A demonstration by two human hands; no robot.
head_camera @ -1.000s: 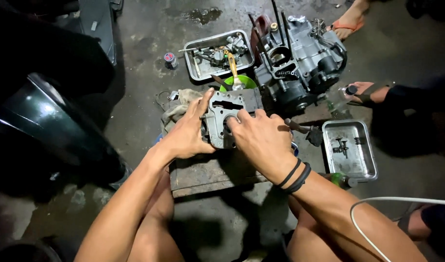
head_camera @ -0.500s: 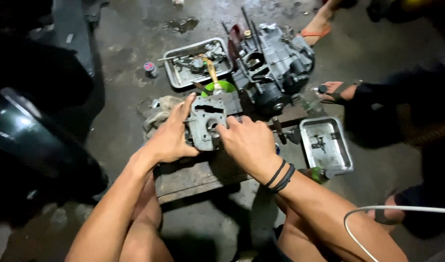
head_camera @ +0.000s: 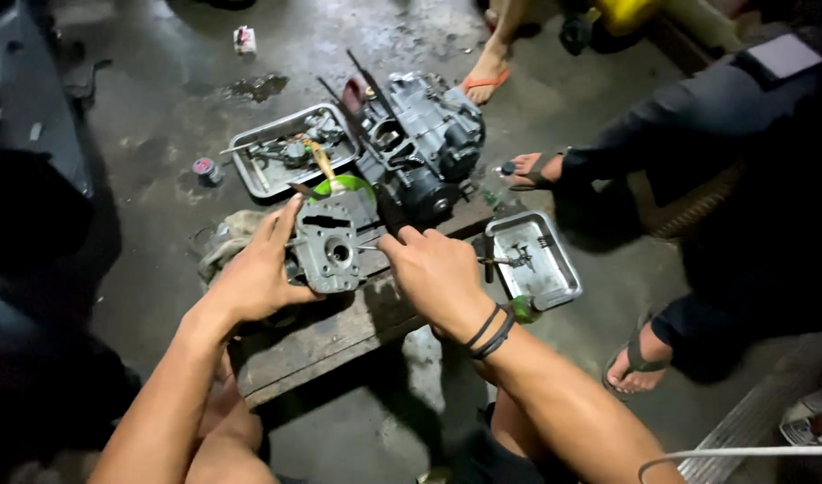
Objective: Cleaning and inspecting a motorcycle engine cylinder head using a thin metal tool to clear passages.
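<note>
- Your left hand [head_camera: 254, 278] grips the grey cast-metal engine cover [head_camera: 330, 246] by its left edge, fingers curled round it, thumb up along the side.
- Your right hand [head_camera: 438, 273] is closed round a thin metal tool [head_camera: 375, 246] whose tip touches the cover from 3 o'clock.
- The cover rests on the worn wooden plank bench [head_camera: 339, 336], at the centre of the view.
- A green round lid [head_camera: 344, 186] lies just beyond it at 12 o'clock.
- The dark engine block [head_camera: 424, 148] stands at 1 o'clock.
- One steel tray [head_camera: 250, 148] sits at 11 o'clock, a second small steel tray [head_camera: 554, 278] at 3 o'clock.
</note>
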